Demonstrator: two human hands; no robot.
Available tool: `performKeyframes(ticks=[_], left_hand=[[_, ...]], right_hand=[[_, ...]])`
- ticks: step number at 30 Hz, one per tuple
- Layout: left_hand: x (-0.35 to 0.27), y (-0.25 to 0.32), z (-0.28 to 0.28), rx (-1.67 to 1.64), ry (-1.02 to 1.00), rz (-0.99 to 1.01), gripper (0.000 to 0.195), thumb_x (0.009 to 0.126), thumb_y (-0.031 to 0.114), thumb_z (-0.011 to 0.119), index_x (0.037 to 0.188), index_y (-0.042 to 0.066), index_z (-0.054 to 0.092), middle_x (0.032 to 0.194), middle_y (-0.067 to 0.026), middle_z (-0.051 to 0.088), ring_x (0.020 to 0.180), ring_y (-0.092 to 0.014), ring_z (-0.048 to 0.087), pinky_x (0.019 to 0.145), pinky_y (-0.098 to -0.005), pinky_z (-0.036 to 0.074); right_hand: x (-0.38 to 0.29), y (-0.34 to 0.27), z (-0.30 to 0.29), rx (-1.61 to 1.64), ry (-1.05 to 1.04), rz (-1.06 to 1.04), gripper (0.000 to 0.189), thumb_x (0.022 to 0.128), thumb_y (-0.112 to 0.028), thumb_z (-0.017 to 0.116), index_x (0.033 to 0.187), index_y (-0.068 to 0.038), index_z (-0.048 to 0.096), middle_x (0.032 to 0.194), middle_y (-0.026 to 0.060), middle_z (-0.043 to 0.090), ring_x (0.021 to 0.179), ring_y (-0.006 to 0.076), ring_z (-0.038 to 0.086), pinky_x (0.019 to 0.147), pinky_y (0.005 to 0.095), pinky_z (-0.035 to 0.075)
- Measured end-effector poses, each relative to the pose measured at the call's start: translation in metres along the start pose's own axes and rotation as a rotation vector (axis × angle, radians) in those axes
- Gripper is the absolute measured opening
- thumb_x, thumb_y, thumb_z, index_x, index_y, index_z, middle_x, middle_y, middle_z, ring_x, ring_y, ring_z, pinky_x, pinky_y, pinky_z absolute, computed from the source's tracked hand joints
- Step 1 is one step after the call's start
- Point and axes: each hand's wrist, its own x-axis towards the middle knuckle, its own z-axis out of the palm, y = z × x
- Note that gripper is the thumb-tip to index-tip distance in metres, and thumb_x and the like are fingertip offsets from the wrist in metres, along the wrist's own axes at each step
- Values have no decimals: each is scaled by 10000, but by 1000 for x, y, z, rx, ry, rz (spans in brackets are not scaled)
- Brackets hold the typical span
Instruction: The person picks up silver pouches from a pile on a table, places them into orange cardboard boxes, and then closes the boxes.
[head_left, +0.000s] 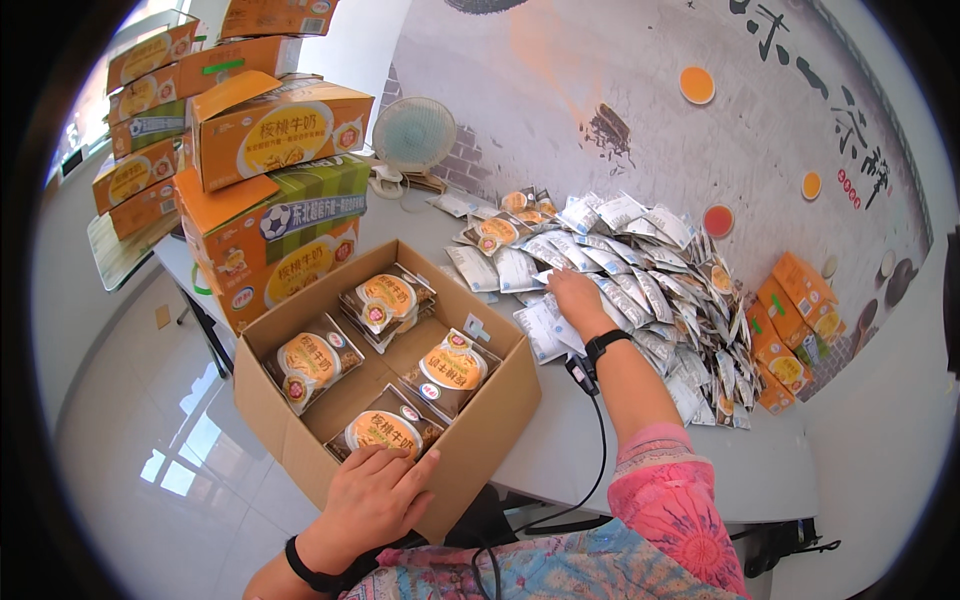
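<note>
An uncovered cardboard box (480, 442) stands at the table's front left, with brown-and-orange walnut milk pouches (309, 361) lying in stacks in its four corners. My left hand (379, 484) rests over the near wall of the box, fingers at the edge of the nearest pouch (386, 431); whether it grips the wall is unclear. My right hand (576, 296) reaches to the near left side of a large heap of pouches (630, 262), most with their white backs up. Its fingertips touch a white-backed pouch (541, 330) or its neighbour; their grip is partly hidden by the hand.
Printed orange and green cartons (277, 217) are stacked behind and left of the box. A fan (414, 133) stands at the back by the wall. A black cable (600, 450) hangs from a small device (583, 375) at my right wrist over the table's front edge (675, 517).
</note>
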Motion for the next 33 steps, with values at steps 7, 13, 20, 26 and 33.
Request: performKeyframes(ticks=[7, 13, 20, 26, 33], left_hand=[[-1, 1, 1, 3, 5, -10, 535, 672, 218, 736, 1172, 84, 599, 841, -35, 625, 844, -220, 617, 819, -363, 468], [1, 5, -1, -20, -4, -27, 527, 672, 214, 740, 1168, 96, 607, 854, -34, 626, 850, -214, 615, 812, -360, 466], [3, 6, -9, -95, -41, -69, 518, 681, 222, 752, 1157, 73, 612, 902, -68, 634, 872, -260, 616, 800, -383, 467], [13, -12, -32, -717, -268, -303, 508, 849, 260, 677, 1287, 49, 530, 1227, -131, 571, 1108, -256, 560, 912, -383, 463], [37, -41, -49, -1213, -214, -600, 453, 1013, 291, 451, 1381, 28, 423, 1252, -114, 553, 1160, -203, 529, 925, -338, 466]], right_hand=[[-11, 8, -49, 173, 265, 0, 156, 846, -184, 602, 948, -83, 663, 983, 100, 696, 904, 271, 662, 755, 381, 527], [-9, 0, -98, 331, 360, 268, 199, 963, -258, 511, 954, -97, 628, 774, 151, 665, 690, 363, 637, 584, 432, 496], [-24, -44, -158, 715, 358, 362, 281, 991, -299, 484, 952, -46, 599, 672, 143, 612, 555, 297, 587, 512, 395, 443], [-45, -94, -167, 1597, 108, 458, 366, 1001, -365, 469, 982, -24, 597, 724, 13, 615, 558, 64, 560, 480, 192, 435], [-69, -202, -172, 2011, -213, 489, 351, 1008, -360, 449, 1071, -35, 567, 843, 14, 623, 661, 68, 593, 532, 195, 484]])
